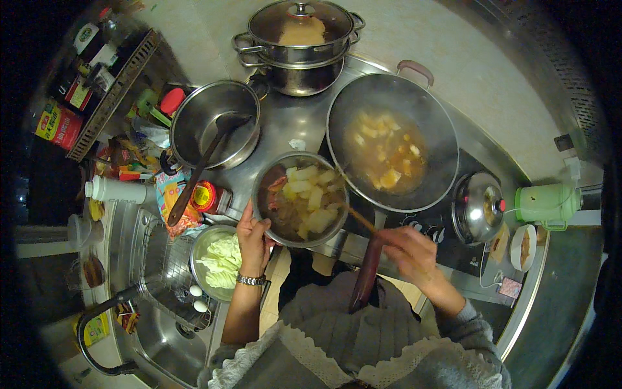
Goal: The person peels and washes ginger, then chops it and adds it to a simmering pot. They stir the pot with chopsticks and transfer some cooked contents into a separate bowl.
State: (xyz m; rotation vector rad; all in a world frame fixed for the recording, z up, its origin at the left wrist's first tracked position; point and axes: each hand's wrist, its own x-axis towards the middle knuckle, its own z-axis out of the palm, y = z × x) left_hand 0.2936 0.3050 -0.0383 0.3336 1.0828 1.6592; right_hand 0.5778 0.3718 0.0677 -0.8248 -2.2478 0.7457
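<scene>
My left hand (255, 235), with a metal-banded watch on its wrist, grips the near left rim of a steel bowl (260, 219). Pale vegetable chunks (312, 194) fill much of the bowl, with reddish pieces (277, 180) at its left side. My right hand (413, 251), slightly blurred, is closed on thin wooden chopsticks (361, 218) whose tips reach into the bowl's right side. Just beyond, a wide wok (453, 152) holds yellowish chunks in brown broth (396, 162), with steam over it. Its long dark red handle (367, 275) points toward me, beside my right hand.
A steel pot (249, 139) with a dark ladle (201, 168) across it stands left of the bowl. Behind is a lidded steamer (298, 61). A lidded pan (478, 207) sits right of the wok. At left are a bowl of cabbage (220, 259), eggs (197, 298) and a sink (162, 347).
</scene>
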